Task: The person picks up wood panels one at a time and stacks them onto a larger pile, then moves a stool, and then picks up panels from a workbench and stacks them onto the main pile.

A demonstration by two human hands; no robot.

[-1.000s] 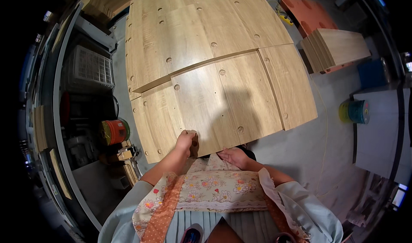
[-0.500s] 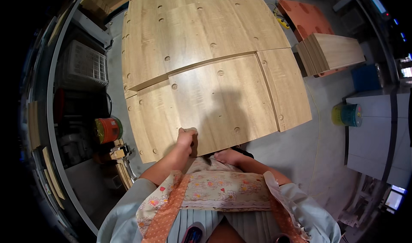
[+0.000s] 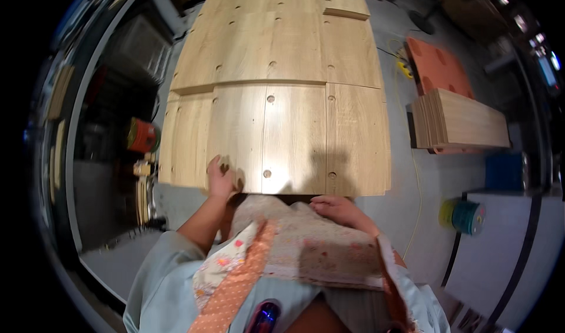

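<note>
Wood-grain boards [image 3: 238, 136] with round drilled holes lie in front of me, side by side and in stepped layers. My left hand [image 3: 220, 181] rests on the near part of a board, its fingers bent and somewhat apart, with nothing visible between them. Just off the near edge of the boards is my right hand [image 3: 340, 209], palm down, fingers loosely stretched above my flowered apron [image 3: 329, 245]. Whether its fingertips touch the board edge I cannot tell. A further layer of boards [image 3: 276, 50] stands a little higher beyond a step.
To the right, a stack of boards [image 3: 471, 118] sits by an orange pallet [image 3: 438, 65]. A teal bucket [image 3: 469, 216] stands nearer, beside white panels [image 3: 500, 245]. On the left are a red bucket [image 3: 143, 135] and a grey crate [image 3: 144, 47]. A yellow cable [image 3: 418, 186] crosses the floor.
The view has turned, so the boards now stand straighter before me. My left hand has shifted along the near edge and its fingers have loosened. My right hand shows more fully.
</note>
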